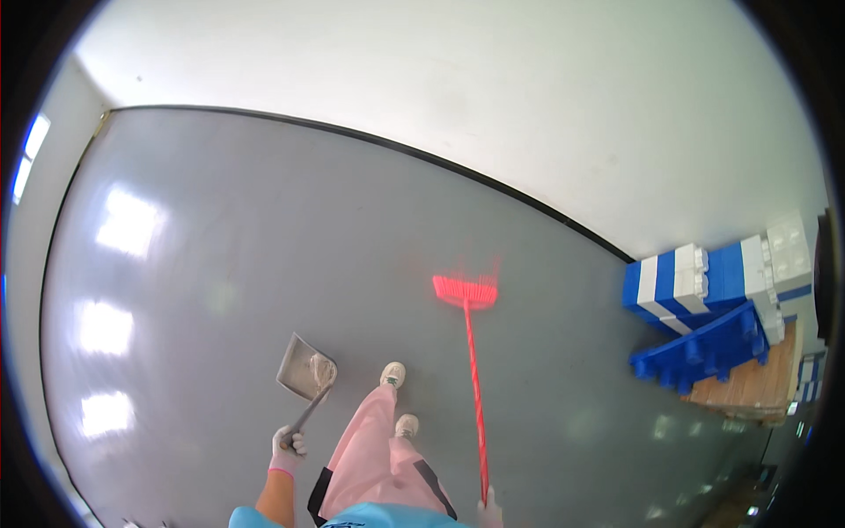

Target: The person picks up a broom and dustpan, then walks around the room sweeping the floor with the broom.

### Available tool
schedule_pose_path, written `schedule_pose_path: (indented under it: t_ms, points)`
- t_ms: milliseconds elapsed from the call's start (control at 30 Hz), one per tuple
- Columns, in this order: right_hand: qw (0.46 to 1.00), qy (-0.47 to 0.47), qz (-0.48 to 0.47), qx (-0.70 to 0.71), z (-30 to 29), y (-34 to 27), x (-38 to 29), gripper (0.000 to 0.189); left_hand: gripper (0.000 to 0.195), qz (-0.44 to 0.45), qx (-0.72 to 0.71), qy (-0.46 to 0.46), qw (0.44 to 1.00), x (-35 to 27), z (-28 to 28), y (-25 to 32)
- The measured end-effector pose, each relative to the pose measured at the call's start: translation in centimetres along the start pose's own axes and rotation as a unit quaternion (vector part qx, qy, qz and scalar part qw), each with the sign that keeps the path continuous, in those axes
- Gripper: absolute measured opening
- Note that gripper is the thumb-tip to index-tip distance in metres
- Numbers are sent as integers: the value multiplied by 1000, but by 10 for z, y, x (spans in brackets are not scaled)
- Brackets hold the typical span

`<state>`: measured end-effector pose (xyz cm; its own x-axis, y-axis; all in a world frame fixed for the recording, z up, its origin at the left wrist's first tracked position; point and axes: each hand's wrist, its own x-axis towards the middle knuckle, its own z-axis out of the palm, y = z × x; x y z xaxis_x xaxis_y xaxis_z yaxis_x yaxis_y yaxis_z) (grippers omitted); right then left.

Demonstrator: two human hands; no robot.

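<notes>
My left hand [289, 445], in a white glove, is closed around the handle of a grey long-handled dustpan [294, 368] at the lower left. Light-coloured debris [322, 371] lies in the pan near its back wall. At the bottom edge, right of my legs, my right hand [490, 511], also in a white glove and partly cut off by the picture's edge, grips the red handle of a broom [475, 376]. The broom's red bristle head [465, 290] points away from me over the grey floor [317, 218], its bristle tips blurred.
A white wall [462, 86] with a black baseboard [396, 143] runs across the far side. At the right stand stacked blue and white plastic blocks [667, 277], a blue studded plastic piece [706, 350] and stacked brown boards or boxes [746, 383]. My shoes [393, 374] are between dustpan and broom.
</notes>
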<state>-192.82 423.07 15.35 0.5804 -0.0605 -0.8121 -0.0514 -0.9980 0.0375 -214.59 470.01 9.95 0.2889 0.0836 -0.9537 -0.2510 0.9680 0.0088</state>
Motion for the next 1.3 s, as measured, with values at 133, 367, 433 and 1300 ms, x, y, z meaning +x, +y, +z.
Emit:
schedule_pose_path:
  t_ms: [133, 367, 433, 1300]
  points:
    - [997, 19, -47, 54, -26, 6, -7, 53, 25, 25, -11, -6, 1000, -4, 3, -6]
    - [959, 78, -129, 238, -85, -55, 15, 52, 25, 40, -60, 3, 997, 15, 3, -8]
    - [934, 98, -173, 298, -83, -60, 69, 50, 25, 51, -58, 5, 997, 26, 10, -11]
    - [790, -97, -153, 586, -76, -679, 294, 48, 19, 166, -78, 141, 973, 36, 34, -39]
